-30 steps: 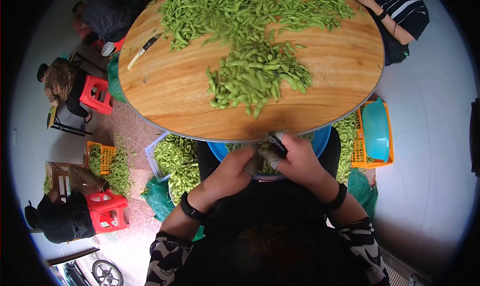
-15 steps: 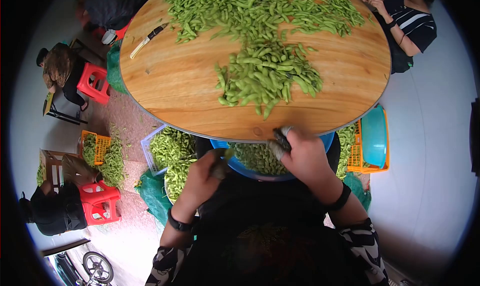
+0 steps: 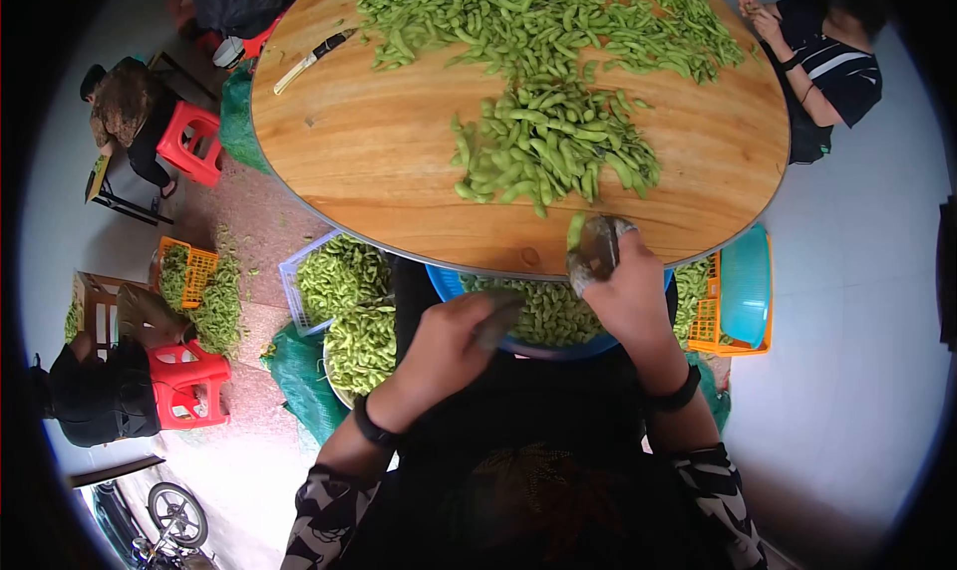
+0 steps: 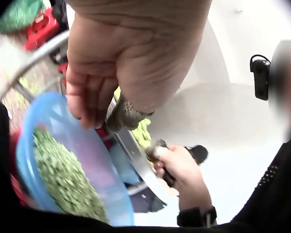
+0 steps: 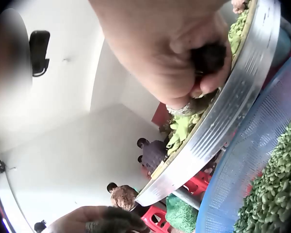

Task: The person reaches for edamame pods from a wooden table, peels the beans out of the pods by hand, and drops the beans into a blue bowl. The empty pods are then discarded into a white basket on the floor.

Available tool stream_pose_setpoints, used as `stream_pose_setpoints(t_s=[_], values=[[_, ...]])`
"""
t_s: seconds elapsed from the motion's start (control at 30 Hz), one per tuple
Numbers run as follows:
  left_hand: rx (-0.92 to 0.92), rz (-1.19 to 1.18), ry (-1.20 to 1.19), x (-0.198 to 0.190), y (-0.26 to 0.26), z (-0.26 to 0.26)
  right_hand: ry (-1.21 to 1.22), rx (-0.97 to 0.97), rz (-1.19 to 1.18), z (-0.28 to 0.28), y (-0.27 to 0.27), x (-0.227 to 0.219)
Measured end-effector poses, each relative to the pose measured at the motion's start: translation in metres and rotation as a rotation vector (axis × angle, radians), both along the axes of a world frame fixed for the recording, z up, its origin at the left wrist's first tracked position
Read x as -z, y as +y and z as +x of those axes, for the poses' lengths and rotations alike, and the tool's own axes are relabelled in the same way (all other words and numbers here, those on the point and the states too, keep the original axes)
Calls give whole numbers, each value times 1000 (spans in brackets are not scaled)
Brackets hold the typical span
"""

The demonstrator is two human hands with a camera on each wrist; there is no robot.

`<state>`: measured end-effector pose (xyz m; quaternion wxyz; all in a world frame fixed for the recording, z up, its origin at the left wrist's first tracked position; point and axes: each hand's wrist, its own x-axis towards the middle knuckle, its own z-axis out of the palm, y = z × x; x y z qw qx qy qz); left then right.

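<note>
My right hand (image 3: pixel 631 289) is over the table's near edge, fingers curled round a dark-handled tool (image 4: pixel 199 154) whose black butt sticks out of the fist. A green pod (image 3: pixel 575 231) shows at its fingertips. Grey covers wrap some fingertips of both hands. My left hand (image 3: pixel 451 341) hovers above the blue basin (image 3: pixel 445 285), blurred, its fingers loosely bent with nothing visible in them. Shelled green beans (image 4: pixel 65 177) fill the bottom of that basin on the lap. On the round wooden table (image 3: pixel 389 186), a small heap of green bean pods (image 3: pixel 563 146) lies ahead of my hands.
A larger pod pile (image 3: pixel 558 17) covers the table's far side, with a knife (image 3: pixel 314 62) at its left. A crate of pods (image 3: pixel 339 276) stands left of the basin, an orange crate (image 3: pixel 705 316) right. Other people sit around, one at the table's right (image 3: pixel 832 62).
The hands were together over the basin, then parted. The right has since risen toward the tabletop, where a pod now shows at its fingertips; the left swung outward, then back over the basin.
</note>
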<state>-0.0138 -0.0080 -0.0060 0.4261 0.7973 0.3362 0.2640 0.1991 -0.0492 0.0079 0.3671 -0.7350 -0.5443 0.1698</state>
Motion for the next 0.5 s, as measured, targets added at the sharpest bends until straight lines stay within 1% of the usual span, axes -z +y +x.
stream_pose_setpoints(t_s=[0.03,0.07,0.1,0.13,0.17,0.2,0.27,0.3,0.37,0.4,0.47,0.5], values=[[27,-96,-61,2,2,15,239,24,-24,-3,-6,-6],[55,-190,-121,5,3,26,230,25,-26,-3,-12,-7],[57,-190,-128,6,4,34,276,-76,38,-3,-19,-6],[87,-377,-184,7,5,41,323,-177,104,-4,-26,-4],[118,-563,-237,9,5,45,291,-207,114,-2,-33,8],[123,-562,-235,12,6,45,290,-202,117,0,-36,7],[96,-116,-105,19,7,40,272,-254,136,1,-41,5],[99,-119,-97,15,5,40,280,-250,136,1,-42,6],[22,-196,-190,4,0,39,266,-295,176,2,-41,10],[21,-196,-186,-2,-1,38,271,-295,176,2,-41,8],[-6,-635,-154,-12,1,33,499,-420,28,2,-43,1],[-10,-634,-153,-11,2,31,501,-423,27,2,-43,0]])
